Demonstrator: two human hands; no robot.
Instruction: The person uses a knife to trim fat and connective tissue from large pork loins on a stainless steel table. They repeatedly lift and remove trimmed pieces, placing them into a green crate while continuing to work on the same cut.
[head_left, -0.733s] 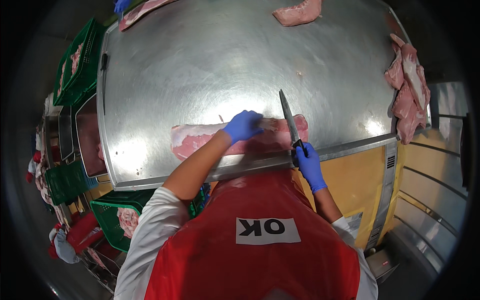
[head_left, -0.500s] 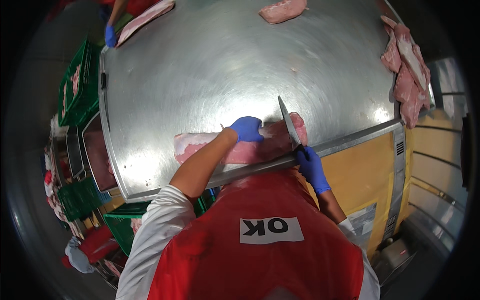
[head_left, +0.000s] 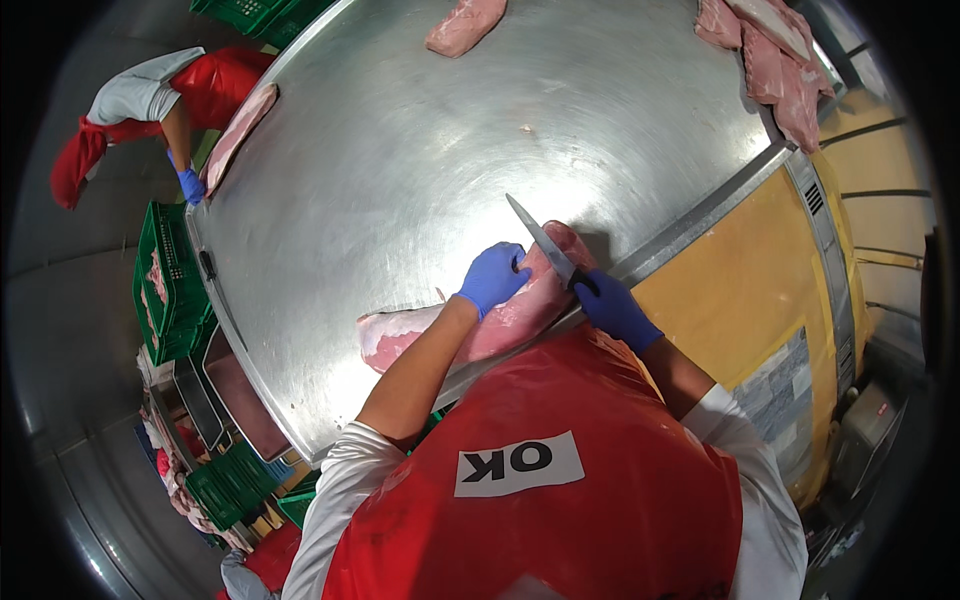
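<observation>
A long piece of raw meat, looking like pork loin, lies along the near edge of the steel table and bends away from me at its right end. My left hand, in a blue glove, is closed over its far side with the fingers curled on it. My gloved right hand grips the dark handle of a knife. The blade points away and to the left, across the top of the meat's right part. Whether its edge is in the meat, I cannot tell.
Other raw pieces lie on the steel table: one at the far side, a pile at the right corner. At the left, a co-worker touches a long cut. Green crates stand beside the table.
The view has turned and shifted. The meat's right end now bends further away from me. My right hand and the knife have come closer to my left hand, which stays on the meat.
</observation>
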